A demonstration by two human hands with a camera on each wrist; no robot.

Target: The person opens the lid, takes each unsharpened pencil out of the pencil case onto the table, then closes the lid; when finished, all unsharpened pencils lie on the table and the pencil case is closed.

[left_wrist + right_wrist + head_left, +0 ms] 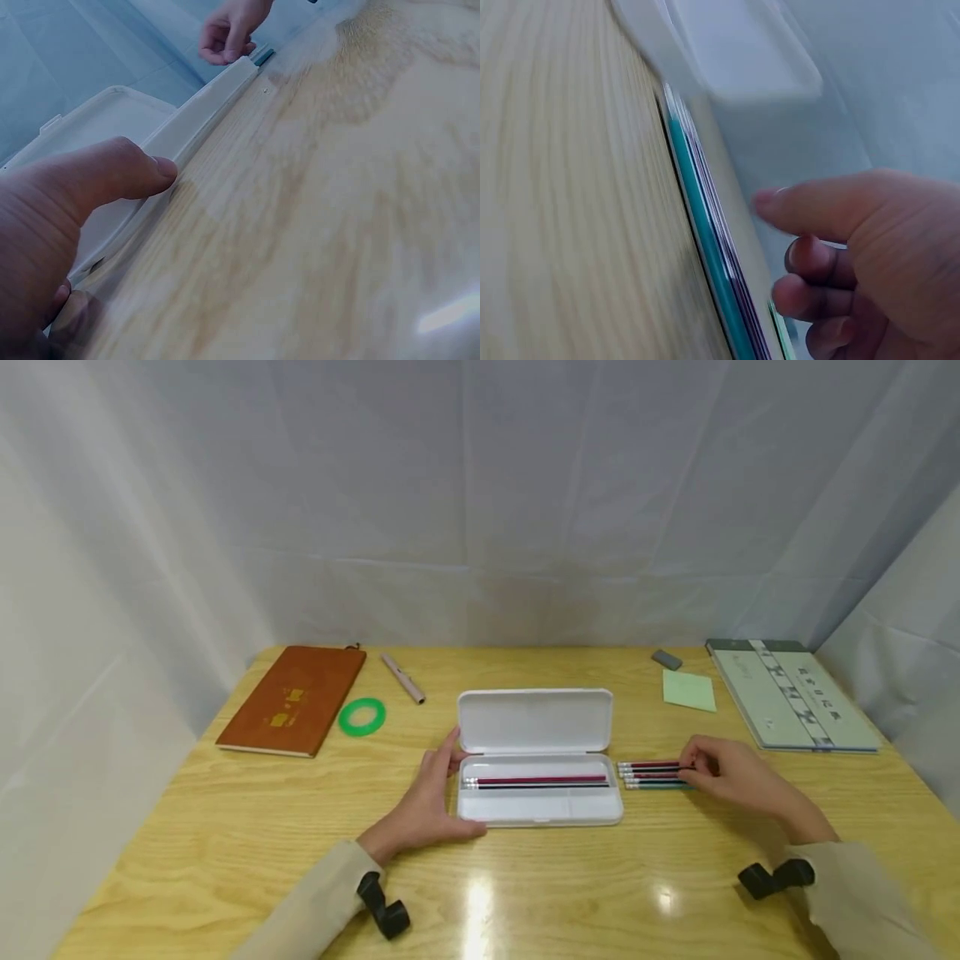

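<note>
An open white pencil case (540, 812) lies on the table with its lid (536, 721) raised at the back. Inside it are a few pencils (540, 780), pink and dark ones. My left hand (429, 802) grips the case's left end, thumb along the front wall and fingers behind at the hinge side. Right of the case, several pencils (656, 786) lie side by side, a teal one (697, 195) nearest me. Over their right ends hovers my right hand (731, 777), fingers loosely bent; in the right wrist view nothing sits between thumb and fingertips.
On the left lie a brown notebook (292, 702), a green tape ring (346, 718) and a pale pen (403, 678). At the right are a grey eraser (667, 659), green sticky notes (688, 690) and a grey-green book (757, 693). A pale curtain (525, 527) hangs behind the table.
</note>
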